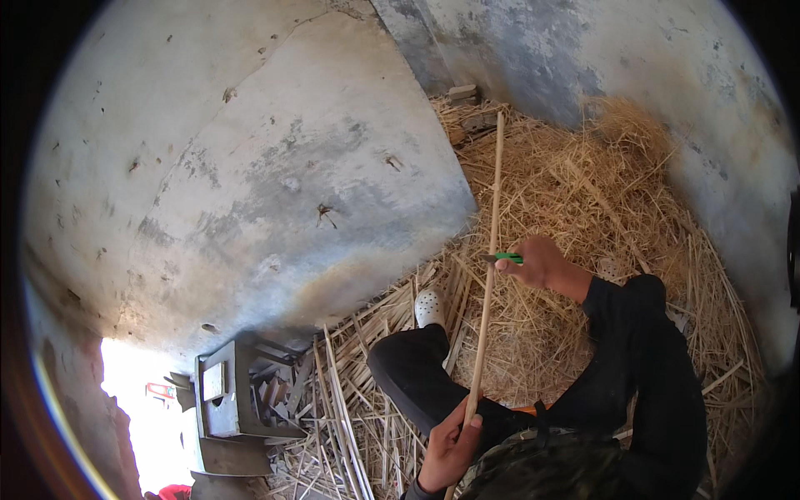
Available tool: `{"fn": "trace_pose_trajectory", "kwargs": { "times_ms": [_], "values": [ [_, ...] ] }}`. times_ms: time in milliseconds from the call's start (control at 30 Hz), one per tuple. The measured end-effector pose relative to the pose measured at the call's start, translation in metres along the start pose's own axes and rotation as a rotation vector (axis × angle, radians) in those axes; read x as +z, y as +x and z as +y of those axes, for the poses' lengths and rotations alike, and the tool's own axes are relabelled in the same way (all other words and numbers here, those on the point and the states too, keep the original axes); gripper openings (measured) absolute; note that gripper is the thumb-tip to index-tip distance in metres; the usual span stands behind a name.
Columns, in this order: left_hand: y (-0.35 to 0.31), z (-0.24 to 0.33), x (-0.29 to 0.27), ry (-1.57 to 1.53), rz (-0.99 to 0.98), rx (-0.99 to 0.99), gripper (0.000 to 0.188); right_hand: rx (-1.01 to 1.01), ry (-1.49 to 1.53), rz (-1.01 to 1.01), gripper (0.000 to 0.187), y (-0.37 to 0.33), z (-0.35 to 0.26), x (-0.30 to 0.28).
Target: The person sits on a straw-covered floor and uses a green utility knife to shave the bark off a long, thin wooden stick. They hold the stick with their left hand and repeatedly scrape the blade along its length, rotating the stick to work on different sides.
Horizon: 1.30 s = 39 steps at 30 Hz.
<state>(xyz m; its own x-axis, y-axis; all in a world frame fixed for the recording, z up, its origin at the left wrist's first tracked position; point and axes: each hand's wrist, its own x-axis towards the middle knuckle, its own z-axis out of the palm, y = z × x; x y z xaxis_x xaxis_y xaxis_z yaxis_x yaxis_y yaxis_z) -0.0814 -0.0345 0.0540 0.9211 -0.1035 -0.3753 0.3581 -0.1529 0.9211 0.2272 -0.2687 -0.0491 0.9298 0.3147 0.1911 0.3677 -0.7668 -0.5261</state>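
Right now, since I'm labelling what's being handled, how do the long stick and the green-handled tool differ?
The long stick is pale tan; the green-handled tool has a bright green handle. The stick spans much of the picture, while the tool is short and lies across it in view. The left hand grips the stick; the right hand holds the tool. Both are handheld.

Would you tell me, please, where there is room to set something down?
Probably on the flattened golden straw bordered by the long pale wooden pole, the bare right hand with its small green-handled tool, and the black trousers; it is straw-covered, not bare. It is crowded left of the white perforated clog, where loose pale split stalks reach the grey boxy furniture.
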Motion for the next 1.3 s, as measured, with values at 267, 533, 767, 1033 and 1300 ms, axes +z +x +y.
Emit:
{"fn": "trace_pose_trajectory", "kwargs": {
  "times_ms": [267,533,767,1033,1300],
  "values": [
    [-0.007,-0.005,0.008,0.201,-0.075,0.201,0.045,0.344,-0.121,0.261,0.073,0.053,0.103,-0.067],
    [-0.002,-0.010,0.013,0.113,-0.142,0.185,0.043,0.464,-0.372,0.310,0.074,0.029,0.196,-0.080],
    [0.009,-0.016,-0.014,0.060,-0.039,0.016,0.045,0.699,0.248,0.440,0.074,-0.020,0.248,-0.095],
    [0.056,0.022,-0.001,-0.107,0.034,0.028,0.043,-0.262,0.018,-0.051,0.073,-0.039,-0.036,-0.041],
    [0.051,0.012,0.003,-0.046,0.024,0.124,0.043,-0.133,-0.009,-0.048,0.080,-0.033,-0.042,-0.014]
  ]
}}
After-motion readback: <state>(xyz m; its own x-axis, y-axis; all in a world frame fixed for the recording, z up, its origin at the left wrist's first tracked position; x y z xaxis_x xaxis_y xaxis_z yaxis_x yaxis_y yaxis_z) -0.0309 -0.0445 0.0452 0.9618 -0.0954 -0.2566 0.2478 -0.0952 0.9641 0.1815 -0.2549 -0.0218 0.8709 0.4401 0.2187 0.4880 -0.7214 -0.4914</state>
